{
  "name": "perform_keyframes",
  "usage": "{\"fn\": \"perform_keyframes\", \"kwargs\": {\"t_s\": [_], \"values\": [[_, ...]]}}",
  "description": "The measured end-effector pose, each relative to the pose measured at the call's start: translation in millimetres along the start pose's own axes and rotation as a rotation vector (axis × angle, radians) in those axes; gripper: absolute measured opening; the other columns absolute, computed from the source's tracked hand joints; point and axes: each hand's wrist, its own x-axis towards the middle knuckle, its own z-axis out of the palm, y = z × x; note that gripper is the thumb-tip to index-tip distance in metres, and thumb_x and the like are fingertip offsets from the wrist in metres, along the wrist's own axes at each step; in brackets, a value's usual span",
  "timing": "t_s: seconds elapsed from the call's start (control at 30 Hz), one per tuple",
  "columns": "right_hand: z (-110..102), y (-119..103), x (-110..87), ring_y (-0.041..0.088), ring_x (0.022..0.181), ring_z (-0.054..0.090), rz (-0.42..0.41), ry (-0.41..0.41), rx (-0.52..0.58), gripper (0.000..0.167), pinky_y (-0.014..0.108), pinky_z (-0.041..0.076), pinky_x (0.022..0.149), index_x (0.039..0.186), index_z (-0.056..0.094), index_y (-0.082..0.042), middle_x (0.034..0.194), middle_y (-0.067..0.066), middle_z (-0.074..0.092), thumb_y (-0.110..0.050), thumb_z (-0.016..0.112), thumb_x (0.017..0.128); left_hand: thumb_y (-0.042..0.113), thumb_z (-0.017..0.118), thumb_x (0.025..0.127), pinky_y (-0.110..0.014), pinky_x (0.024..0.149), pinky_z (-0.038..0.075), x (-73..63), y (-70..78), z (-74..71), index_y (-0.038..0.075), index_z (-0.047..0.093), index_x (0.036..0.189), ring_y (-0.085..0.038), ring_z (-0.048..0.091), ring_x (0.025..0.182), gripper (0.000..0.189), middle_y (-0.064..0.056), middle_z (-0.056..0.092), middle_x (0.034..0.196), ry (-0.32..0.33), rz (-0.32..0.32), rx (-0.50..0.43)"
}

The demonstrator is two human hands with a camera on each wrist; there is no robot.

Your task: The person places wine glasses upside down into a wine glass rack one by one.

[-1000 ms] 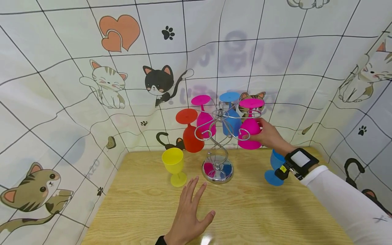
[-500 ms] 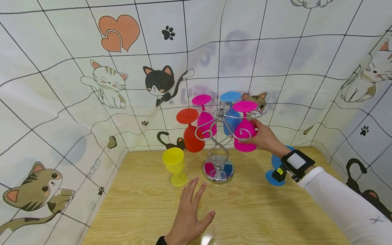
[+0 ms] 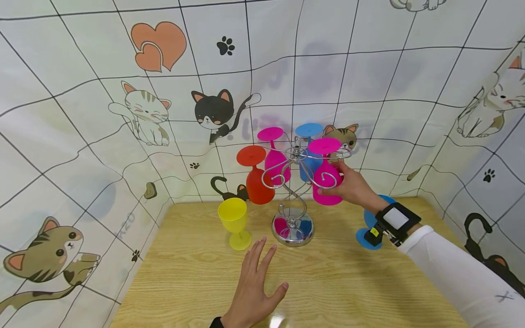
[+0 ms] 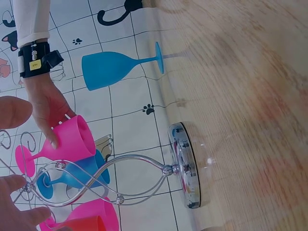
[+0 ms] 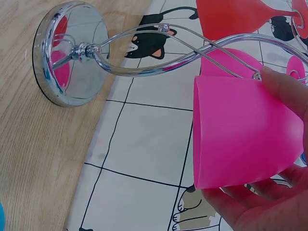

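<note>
My right hand grips the bowl of an upside-down pink goblet at the right side of a silver wire glass rack. That goblet's foot sits at the level of the rack's top loops. Three more goblets hang inverted there: a red goblet at left, another pink goblet and a blue goblet behind. Low in front of the rack, my left hand is held with fingers spread and nothing in them.
A yellow goblet stands upright on the wooden table, left of the rack's round mirrored base. Another blue goblet stands upright at right, partly behind my right wrist in the head view. A cat-print sheet encloses the back and sides.
My right hand has moved the pink goblet left and slightly down, toward the rack's centre. The left hand has stayed in place.
</note>
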Motion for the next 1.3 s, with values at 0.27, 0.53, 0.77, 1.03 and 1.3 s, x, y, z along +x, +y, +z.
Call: {"fn": "perform_keyframes", "kwargs": {"t_s": [0.27,0.53,0.77,1.03,1.3], "values": [[0.3,2.4,-4.6,0.042,0.119,0.055,-0.022,0.001,-0.011,0.093,0.051,0.055,0.091,0.149,0.028,-0.001,0.135,0.026,0.052,-0.033,0.081,0.08,0.043,0.073,0.083,-0.064,0.111,0.031,-0.8,-0.1,2.0,0.032,0.025,0.155,-0.028,0.024,0.149,0.087,0.0,0.017,0.165,0.024,0.034,0.006],[-0.7,3.3,-9.3,0.042,0.123,0.052,-0.044,-0.012,0.005,0.094,0.048,0.055,0.092,0.15,0.027,-0.001,0.137,0.025,0.05,-0.032,0.081,0.08,0.043,0.073,0.084,-0.064,0.11,0.033,-1.8,0.1,3.5,0.029,0.027,0.155,-0.029,0.026,0.148,0.086,-0.002,0.019,0.164,0.042,0.056,0.018],[-0.2,2.8,-14.1,0.044,0.124,0.05,-0.052,-0.021,0.035,0.094,0.052,0.055,0.092,0.151,0.025,0.0,0.139,0.026,0.048,-0.029,0.081,0.081,0.044,0.071,0.084,-0.066,0.107,0.034,-0.9,0.3,4.4,0.027,0.029,0.154,-0.031,0.027,0.147,0.084,-0.004,0.021,0.163,0.057,0.074,0.017],[-1.6,4.1,-18.7,0.044,0.124,0.049,-0.055,-0.006,0.056,0.093,0.051,0.055,0.091,0.151,0.024,0.0,0.141,0.026,0.045,-0.028,0.08,0.082,0.043,0.073,0.084,-0.065,0.11,0.033,-1.0,1.8,3.1,0.03,0.026,0.155,-0.029,0.025,0.149,0.086,-0.003,0.02,0.164,0.03,0.046,0.01],[-6.2,12.4,-19.6,0.044,0.123,0.051,-0.042,0.022,0.11,0.088,0.054,0.054,0.092,0.147,0.026,0.0,0.143,0.024,0.041,-0.021,0.08,0.082,0.041,0.073,0.083,-0.064,0.111,0.032,-1.4,3.1,3.5,0.03,0.025,0.155,-0.028,0.025,0.149,0.087,-0.002,0.019,0.164,0.022,0.047,0.014]]}}
